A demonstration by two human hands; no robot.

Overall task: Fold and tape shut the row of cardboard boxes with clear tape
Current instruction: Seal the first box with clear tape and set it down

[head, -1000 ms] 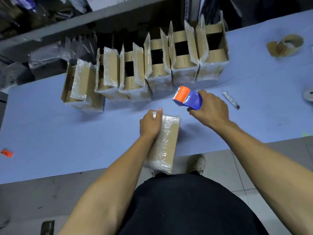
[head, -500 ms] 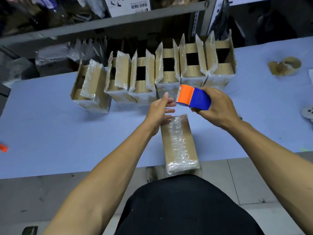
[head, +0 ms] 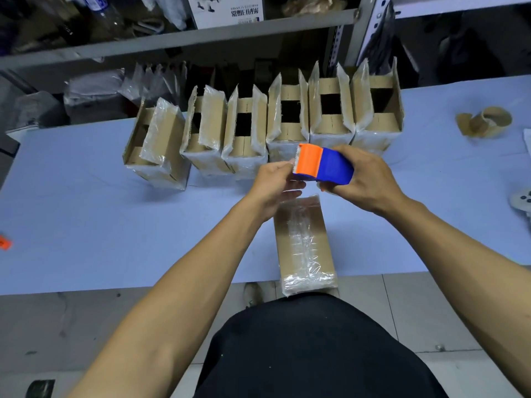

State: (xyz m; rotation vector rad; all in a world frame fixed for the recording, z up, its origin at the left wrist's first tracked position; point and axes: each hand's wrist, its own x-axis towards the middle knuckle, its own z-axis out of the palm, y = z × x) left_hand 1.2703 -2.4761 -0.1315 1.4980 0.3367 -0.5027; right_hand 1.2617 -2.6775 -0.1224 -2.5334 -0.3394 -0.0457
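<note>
Orange and blue plastic fills the middle of your view: the tape dispenser (head: 323,165), held above the table with its orange toothed end pointing to your left. Your right hand (head: 363,179) wraps the blue body, fingers curled over its top and far side and the thumb tucked beneath, so the grip is closed firmly around it. Your left hand (head: 277,182) meets the orange end from the other side; its thumb and forefinger come together right at the serrated edge while the lower fingers lie loosely extended, and whether they have actually caught the clear tape end cannot be told, since the tape itself does not show there. Directly below both hands lies the closed box (head: 304,242), flat on the pale blue table (head: 86,225), its long axis running toward you and its near end hanging over the table's front edge against your dark shirt; a wrinkled strip of clear tape runs down its top seam. Neither hand touches it. Behind the hands stands the row of open boxes (head: 267,124), six of them side by side along the far part of the table, their film-covered flaps standing up and dark openings showing between the inner flaps; the leftmost one is turned askew and stands slightly apart from the rest. Far to your right on the table sits a torn cardboard tape core (head: 485,122), well apart from the boxes.
</note>
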